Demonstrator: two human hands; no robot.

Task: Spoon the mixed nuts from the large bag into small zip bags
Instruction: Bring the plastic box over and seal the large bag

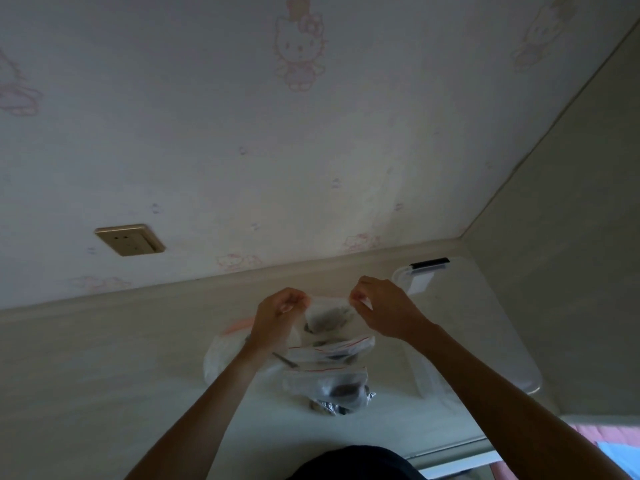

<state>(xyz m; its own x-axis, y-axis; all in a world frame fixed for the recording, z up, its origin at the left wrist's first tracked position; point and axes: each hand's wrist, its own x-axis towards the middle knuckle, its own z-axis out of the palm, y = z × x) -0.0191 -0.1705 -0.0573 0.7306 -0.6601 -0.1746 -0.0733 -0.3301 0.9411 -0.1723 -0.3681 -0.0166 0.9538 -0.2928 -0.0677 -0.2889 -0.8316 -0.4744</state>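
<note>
Both forearms are reaching out over the pale table (104,393); left hand (277,315) and right hand (384,308) are each pinching a top corner of a thin, crinkly small zip bag (330,315) stretched between them. Just below the hands, filled red-striped bags (329,372) are piling up, with the cloudy large bag (221,358) sitting under the left wrist.

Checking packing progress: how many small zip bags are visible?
3: one small zip bag pinched between both hands, two lying on the table below. More may be hidden.
</note>
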